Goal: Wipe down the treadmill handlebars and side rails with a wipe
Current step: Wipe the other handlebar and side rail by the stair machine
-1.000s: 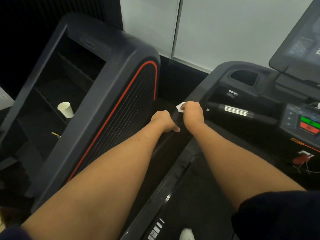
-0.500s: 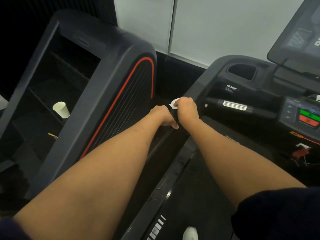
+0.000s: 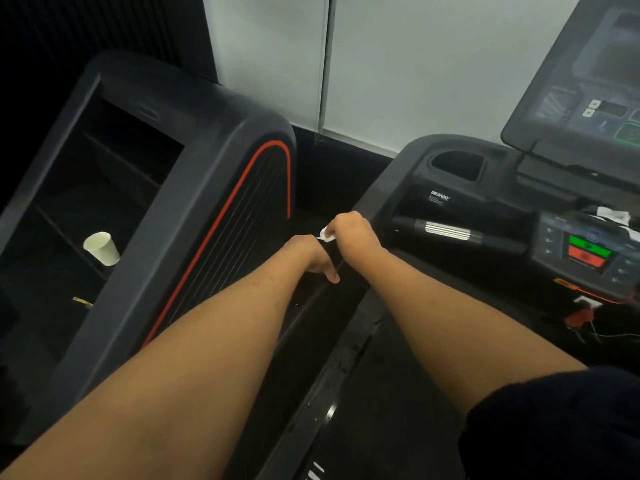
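Observation:
A black treadmill fills the right half of the view. Its left handlebar [image 3: 313, 308] runs from the console down toward me. My left hand [image 3: 311, 256] grips this bar, thumb over the top. Just ahead of it, my right hand [image 3: 355, 235] is curled round the same bar with a white wipe [image 3: 325, 234] bunched under its fingers; only a small corner of the wipe shows. The front grip with a silver sensor [image 3: 446, 231] lies to the right of my hands. The dark side rail [image 3: 332, 382] runs below the bar.
A second machine with a red-trimmed shroud [image 3: 221, 209] stands close on the left; a white paper cup [image 3: 102, 248] sits inside it. The console [image 3: 588, 252] with green and red buttons, a cup holder [image 3: 457, 164] and a screen [image 3: 588, 81] are at right. A red safety clip [image 3: 578, 318] hangs below.
My right hand with the wipe has slid slightly back along the handlebar toward my left hand. My left hand has kept its grip. The camera has tilted a little.

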Demonstrator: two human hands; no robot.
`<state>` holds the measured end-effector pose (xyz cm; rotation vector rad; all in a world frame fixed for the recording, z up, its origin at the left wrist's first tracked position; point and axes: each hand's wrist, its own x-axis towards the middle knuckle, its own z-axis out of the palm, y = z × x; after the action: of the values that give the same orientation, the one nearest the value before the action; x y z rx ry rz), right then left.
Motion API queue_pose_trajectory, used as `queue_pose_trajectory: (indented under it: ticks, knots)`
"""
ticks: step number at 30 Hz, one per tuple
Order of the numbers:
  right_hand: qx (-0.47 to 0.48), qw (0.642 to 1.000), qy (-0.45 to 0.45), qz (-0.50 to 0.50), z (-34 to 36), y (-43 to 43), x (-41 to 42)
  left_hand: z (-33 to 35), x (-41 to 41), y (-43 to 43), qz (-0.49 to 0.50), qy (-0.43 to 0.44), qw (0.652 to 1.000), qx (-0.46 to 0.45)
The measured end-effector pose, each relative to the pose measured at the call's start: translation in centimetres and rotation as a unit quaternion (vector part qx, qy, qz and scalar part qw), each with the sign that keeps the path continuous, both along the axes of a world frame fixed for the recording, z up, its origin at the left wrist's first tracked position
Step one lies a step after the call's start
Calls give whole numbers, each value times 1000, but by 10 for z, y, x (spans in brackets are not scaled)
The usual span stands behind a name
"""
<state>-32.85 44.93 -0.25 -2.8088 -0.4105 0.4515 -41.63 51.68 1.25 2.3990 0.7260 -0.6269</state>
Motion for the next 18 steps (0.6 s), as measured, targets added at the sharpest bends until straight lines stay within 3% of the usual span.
queue_pose_trajectory:
  ticks: [4,10,15,18]
  knots:
    - [-12,993,-99,56,-9,-5,-3,-4,2,2,8,-2,1000,-3]
    - [-96,982,-29,162,-8,2,-16,-5,5,-1,0,9,1000,5]
    - [-64,990,-68,108,-6,-1,-8,-12,6,4,5,1,1000,16]
    - [-116,973,-95,178,-11,8,-18,-11,3,3,-1,0,1000,20]
